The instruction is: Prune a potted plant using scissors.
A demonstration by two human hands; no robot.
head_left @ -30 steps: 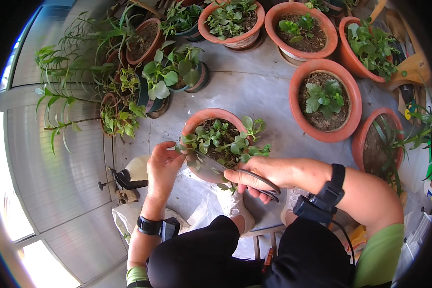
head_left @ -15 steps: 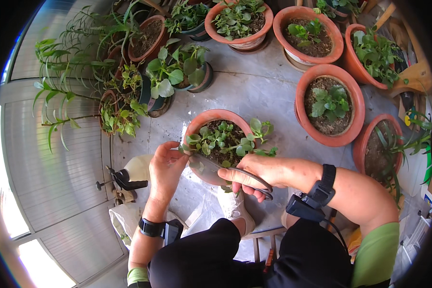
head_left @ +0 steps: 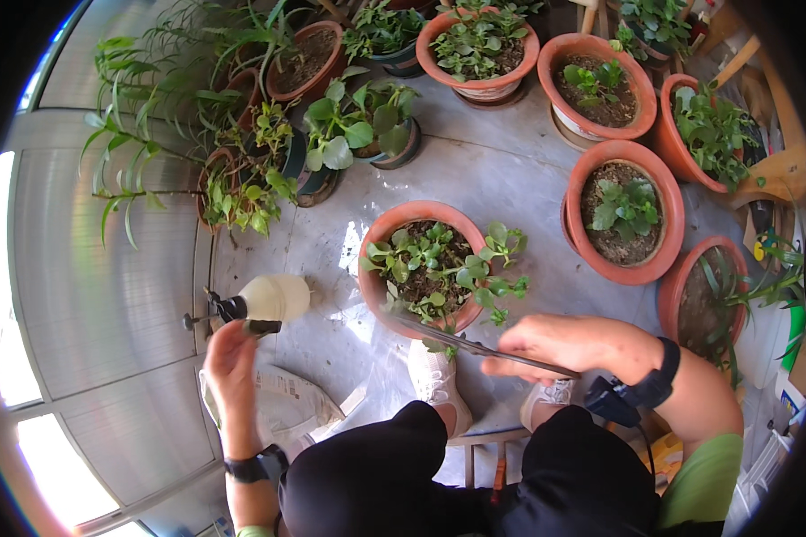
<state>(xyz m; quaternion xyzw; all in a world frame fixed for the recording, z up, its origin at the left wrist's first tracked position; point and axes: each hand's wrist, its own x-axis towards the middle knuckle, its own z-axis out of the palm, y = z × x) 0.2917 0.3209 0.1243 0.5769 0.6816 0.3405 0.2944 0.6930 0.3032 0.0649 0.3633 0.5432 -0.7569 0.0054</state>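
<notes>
My right hand (head_left: 537, 345) is closed around a pair of scissors (head_left: 461, 343). Their blades point left, at the near rim of the terracotta pot (head_left: 373, 300) in front of me. A green leafy plant (head_left: 430, 255) grows in that pot, its stems trailing over the right rim. Off to the left, my left hand (head_left: 231, 353) is raised with its fingers pressed together, away from the plant. Whatever those fingers hold, if anything, cannot be made out. The black trigger of a spray bottle (head_left: 278, 297) lies right beside the fingertips in view.
Below my left hand lies a white plastic bag (head_left: 287, 398). More potted plants stand around, including a terracotta pot (head_left: 670, 242) to the right and a green pot (head_left: 407, 154) at the back. A panelled wall (head_left: 107, 304) borders the left side. My shoes flank the near floor.
My left hand has left the plant and moved left and down, toward the spray bottle and bag. My right hand has drawn right and down with the scissors. The view has shifted slightly.
</notes>
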